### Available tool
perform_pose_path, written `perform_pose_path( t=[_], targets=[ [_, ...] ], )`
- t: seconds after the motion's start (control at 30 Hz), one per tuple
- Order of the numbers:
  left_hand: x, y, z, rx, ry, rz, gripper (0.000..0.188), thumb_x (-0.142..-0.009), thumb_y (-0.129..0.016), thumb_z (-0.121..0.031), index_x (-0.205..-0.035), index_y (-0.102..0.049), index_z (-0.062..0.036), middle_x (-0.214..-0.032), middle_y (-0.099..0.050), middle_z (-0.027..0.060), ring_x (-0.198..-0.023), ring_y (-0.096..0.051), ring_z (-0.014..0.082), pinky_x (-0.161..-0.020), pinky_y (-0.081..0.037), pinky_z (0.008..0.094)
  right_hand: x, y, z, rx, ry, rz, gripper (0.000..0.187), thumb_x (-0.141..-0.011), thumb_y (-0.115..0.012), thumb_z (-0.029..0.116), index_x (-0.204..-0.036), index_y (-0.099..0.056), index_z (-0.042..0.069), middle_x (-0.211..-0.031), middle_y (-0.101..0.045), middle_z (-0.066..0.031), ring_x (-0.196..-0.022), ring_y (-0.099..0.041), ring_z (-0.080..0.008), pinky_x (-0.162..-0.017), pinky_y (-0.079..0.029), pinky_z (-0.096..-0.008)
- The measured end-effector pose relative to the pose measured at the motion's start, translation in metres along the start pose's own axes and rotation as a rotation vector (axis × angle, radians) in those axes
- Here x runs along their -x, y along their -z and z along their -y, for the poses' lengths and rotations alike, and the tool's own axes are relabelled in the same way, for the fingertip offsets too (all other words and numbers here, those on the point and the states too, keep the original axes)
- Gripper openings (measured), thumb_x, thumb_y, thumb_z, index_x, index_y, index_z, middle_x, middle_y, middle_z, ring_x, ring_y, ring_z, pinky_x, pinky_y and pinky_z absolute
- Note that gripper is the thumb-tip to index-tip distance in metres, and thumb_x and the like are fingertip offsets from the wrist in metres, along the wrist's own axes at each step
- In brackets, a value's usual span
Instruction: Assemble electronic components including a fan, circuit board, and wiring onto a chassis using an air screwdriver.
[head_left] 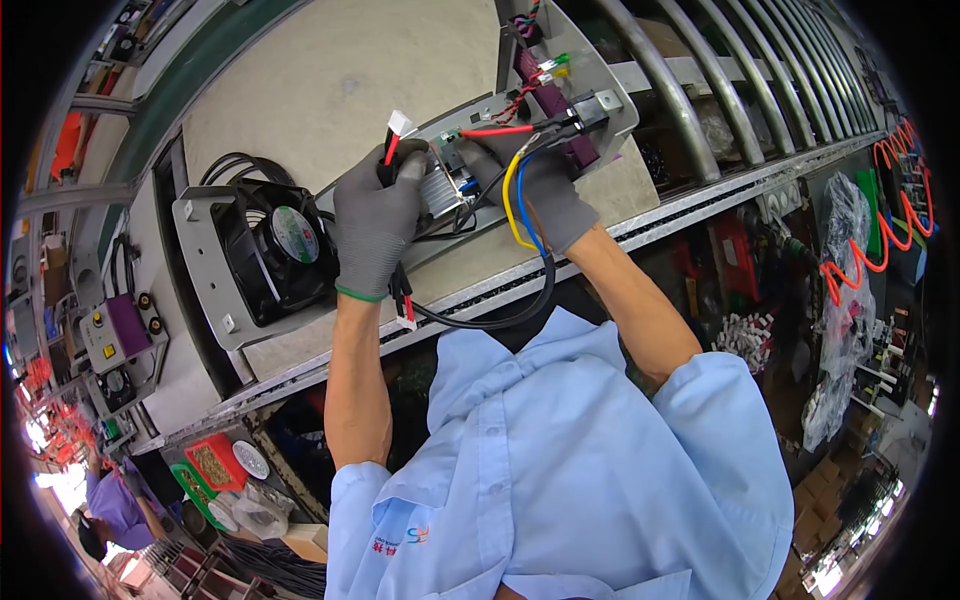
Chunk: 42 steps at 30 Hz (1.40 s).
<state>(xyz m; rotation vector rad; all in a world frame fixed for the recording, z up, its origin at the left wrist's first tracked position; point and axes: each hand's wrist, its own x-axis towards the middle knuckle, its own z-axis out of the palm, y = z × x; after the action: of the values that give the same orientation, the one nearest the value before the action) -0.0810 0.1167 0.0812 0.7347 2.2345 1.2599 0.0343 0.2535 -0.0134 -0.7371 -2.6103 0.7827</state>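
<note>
My left hand (378, 222), in a grey glove with a green cuff, is closed round a black cable. The cable's red-sleeved end with a white connector (399, 124) sticks up above the fingers. Its thumb lies beside a circuit board with a silver finned heat sink (438, 192). On the board's other side my right hand (540, 190), also gloved, has bent fingers at the board's edge; the fingertips are partly hidden by wires. Yellow, blue and red wires (521, 200) cross over it. The parts sit in a long grey metal chassis (215, 285) with a black fan (290, 238) at its left end.
The chassis lies on a pale work board (330, 80) at the bench's front edge. Metal rollers (665, 85) run off to the right. Coiled orange air hoses (850, 270) hang at the right. Bins of small parts (215, 463) stand lower left, near another person (120, 505).
</note>
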Motion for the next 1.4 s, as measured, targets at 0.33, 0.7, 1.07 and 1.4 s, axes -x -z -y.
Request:
perform_pose_path(
  t=[0.33,0.7,1.07,1.4],
  targets=[
    [-0.007,-0.005,0.021,-0.028,-0.103,-0.068,0.026,-0.09,-0.065,-0.023,-0.103,-0.073,-0.0029,-0.073,-0.067,0.0154,-0.064,-0.064,0.0208,-0.065,-0.05,0.0356,-0.002,-0.018,-0.016,0.339,0.37,-0.08,0.02,-0.095,-0.06,0.022,-0.091,-0.072,0.007,-0.082,-0.069,-0.017,-0.074,-0.067,-0.0372,-0.068,-0.053,-0.046],
    [0.05,0.032,-0.007,0.298,0.044,0.014,0.03,-0.093,-0.066,-0.029,-0.099,-0.068,0.0008,-0.068,-0.062,0.0051,-0.06,-0.059,0.012,-0.059,-0.048,0.032,0.051,0.048,0.039,-0.462,-0.021,0.005,0.031,-0.096,-0.054,0.008,-0.124,-0.065,0.001,-0.109,-0.069,-0.0136,-0.096,-0.066,-0.0215,-0.082,-0.052,-0.0325],
    [0.105,0.021,-0.035,0.786,-0.009,0.789,0.02,-0.094,-0.064,-0.023,-0.099,-0.062,-0.0038,-0.071,-0.06,0.0021,-0.055,-0.056,0.0084,-0.049,-0.042,0.0257,0.072,0.15,0.136,-0.511,0.239,0.276,0.039,-0.091,-0.058,0.014,-0.125,-0.062,-0.006,-0.112,-0.068,-0.0113,-0.096,-0.066,-0.0208,-0.089,-0.051,-0.0334],
    [0.14,0.052,0.069,0.281,-0.189,-0.14,0.028,-0.088,-0.071,-0.014,-0.111,-0.067,-0.0001,-0.105,-0.067,0.0133,-0.101,-0.066,0.0263,-0.09,-0.052,0.0364,-0.033,0.269,0.166,-0.907,0.188,0.207,0.035,-0.102,-0.057,0.034,-0.12,-0.062,0.005,-0.073,-0.054,0.0005,-0.049,-0.033,-0.0015,-0.045,-0.03,-0.0212]
  ],
)
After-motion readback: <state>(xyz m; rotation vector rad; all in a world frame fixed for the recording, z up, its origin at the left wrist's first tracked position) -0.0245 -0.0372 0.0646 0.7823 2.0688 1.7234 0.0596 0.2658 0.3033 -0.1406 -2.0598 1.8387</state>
